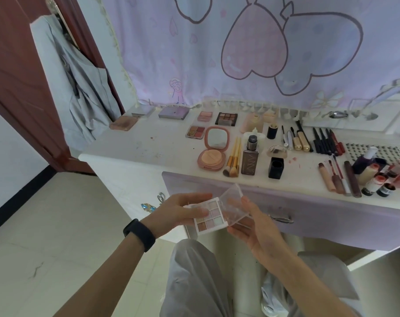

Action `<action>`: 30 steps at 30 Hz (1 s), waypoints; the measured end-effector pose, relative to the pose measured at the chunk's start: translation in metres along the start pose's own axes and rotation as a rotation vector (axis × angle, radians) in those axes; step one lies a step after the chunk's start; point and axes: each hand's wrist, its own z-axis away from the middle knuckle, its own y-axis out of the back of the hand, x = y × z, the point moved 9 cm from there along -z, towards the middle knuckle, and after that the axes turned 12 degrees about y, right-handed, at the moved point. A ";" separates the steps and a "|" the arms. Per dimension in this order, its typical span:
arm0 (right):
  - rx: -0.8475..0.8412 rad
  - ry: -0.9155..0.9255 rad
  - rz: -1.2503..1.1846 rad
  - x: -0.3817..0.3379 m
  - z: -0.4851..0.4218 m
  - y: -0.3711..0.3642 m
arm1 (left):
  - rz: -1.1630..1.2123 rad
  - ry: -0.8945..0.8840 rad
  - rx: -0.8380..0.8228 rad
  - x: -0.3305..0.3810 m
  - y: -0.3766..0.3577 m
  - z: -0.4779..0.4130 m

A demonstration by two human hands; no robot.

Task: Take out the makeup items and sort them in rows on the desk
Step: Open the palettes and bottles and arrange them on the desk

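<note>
Grey trouser legs (194, 282) filled the bottom of the view, and above them both forearms reached forward, the left one wearing a black wristband (139, 234). Between the hands, held in the air in front of the lilac drawer (320, 211) and short of the desk (130, 145), was an opened eyeshadow palette (209, 216) with pale and shimmery pans in a white frame. The left hand (183, 210) grasped its base, thumb laid across the near pans and fingers curled behind. The right hand (251, 225) pinched the clear lid (235, 205), which stood tilted up and back from the hinge. On the white desk top other makeup already lay in rows: along the back a brown compact (123, 123), a lilac compact (173, 112), a pink blush (204, 116) and a dark palette (226, 118); nearer the front edge a small four-pan palette (195, 132), an open powder compact (213, 149) with its mirror up, yellow-handled brushes (233, 161) and a dark foundation bottle (250, 160) lying just beside them. Farther right lay dark pencils (325, 143) side by side and lip glosses (336, 177). A lilac curtain (240, 53) printed with hearts hung behind the desk, and a grey garment (84, 92) hung on the dark red door (22, 65).
</note>
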 end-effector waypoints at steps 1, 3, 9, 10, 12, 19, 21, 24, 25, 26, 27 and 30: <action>-0.013 0.001 0.014 0.001 0.000 -0.004 | -0.205 -0.017 0.053 0.003 -0.001 0.003; -0.047 0.013 0.045 0.002 0.000 -0.013 | -0.564 -0.065 0.165 0.010 -0.005 0.006; -0.129 0.065 0.133 -0.003 0.000 -0.034 | -1.074 -0.218 0.523 0.026 -0.002 0.015; -0.136 0.072 0.140 -0.005 -0.001 -0.036 | -1.062 -0.222 0.528 0.027 0.000 0.017; -0.154 0.077 0.157 -0.006 -0.002 -0.040 | -1.018 -0.216 0.504 0.029 0.003 0.019; -0.174 0.067 0.164 -0.004 -0.007 -0.053 | -1.027 -0.202 0.535 0.031 0.012 0.030; -0.188 0.059 0.162 -0.002 -0.008 -0.056 | -1.064 -0.203 0.567 0.031 0.015 0.033; -0.224 0.065 0.181 -0.002 -0.010 -0.063 | -1.099 -0.245 0.628 0.034 0.019 0.037; -0.235 0.073 0.188 -0.003 -0.011 -0.066 | -1.091 -0.263 0.645 0.034 0.021 0.037; -0.244 0.082 0.198 -0.004 -0.013 -0.068 | -1.064 -0.281 0.658 0.035 0.024 0.038; -0.253 0.090 0.206 -0.006 -0.014 -0.070 | -1.031 -0.285 0.668 0.034 0.027 0.038; -0.276 0.122 0.247 -0.012 -0.016 -0.071 | -0.930 -0.275 0.703 0.033 0.040 0.035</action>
